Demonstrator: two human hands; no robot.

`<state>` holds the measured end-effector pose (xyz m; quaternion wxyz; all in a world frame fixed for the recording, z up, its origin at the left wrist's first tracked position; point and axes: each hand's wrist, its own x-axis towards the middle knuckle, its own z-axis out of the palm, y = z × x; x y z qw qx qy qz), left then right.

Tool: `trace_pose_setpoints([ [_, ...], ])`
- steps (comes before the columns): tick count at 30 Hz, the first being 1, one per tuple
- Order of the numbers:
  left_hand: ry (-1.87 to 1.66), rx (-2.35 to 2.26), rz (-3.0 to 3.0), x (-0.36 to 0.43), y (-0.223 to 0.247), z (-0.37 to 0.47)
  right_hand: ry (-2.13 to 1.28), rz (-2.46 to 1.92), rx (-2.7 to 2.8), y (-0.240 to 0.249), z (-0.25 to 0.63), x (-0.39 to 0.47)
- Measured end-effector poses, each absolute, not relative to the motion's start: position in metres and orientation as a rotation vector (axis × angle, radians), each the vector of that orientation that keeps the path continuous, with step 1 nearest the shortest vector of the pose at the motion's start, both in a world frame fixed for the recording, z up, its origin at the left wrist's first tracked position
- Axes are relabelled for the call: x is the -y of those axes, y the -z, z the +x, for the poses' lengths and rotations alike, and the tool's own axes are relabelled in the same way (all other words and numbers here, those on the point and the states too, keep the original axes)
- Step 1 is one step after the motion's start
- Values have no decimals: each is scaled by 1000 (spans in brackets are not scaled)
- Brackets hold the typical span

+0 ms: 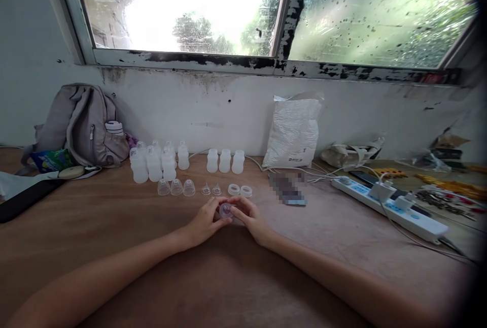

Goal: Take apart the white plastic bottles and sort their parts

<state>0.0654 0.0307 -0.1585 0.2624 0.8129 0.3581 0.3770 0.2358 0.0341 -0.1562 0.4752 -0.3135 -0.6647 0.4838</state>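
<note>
Both my hands meet at the middle of the table around a small clear round piece point(225, 210), which looks like a baby bottle nipple seated in its collar ring. My left hand point(204, 222) grips it from the left, fingers curled. From the other side my right hand point(251, 220) pinches it with thumb and fingers. Just beyond stand two loose nipples point(216, 189) and two white collar rings point(246, 191). Three clear dome caps point(176, 187) are to their left. Behind them are three open white bottles point(225, 161), and several capped bottles point(154, 164) cluster at the left.
A grey backpack point(81, 127) leans on the wall at far left, near a black flat object point(28, 201). A white plastic package point(292, 132) stands behind a blurred-out flat item point(287, 188). At right lies a white power strip point(391, 209) with chargers and trailing cables.
</note>
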Motion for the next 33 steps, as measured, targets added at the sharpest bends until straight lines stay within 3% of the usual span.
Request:
trace_pose_setpoints([
  [9, -1114, -1079, 2022, -33, 158, 55, -937, -905, 1795, 161, 235, -31],
  [18, -1098, -1176, 2236, -24, 154, 60, -995, -941, 1795, 160, 234, -26],
  [26, -1129, -1085, 2226, -25, 159, 57, -1287, -811, 1627, 155, 232, -24],
  [33, -1125, -1056, 2171, -24, 159, 57, -1255, -819, 1677, 153, 231, -22],
])
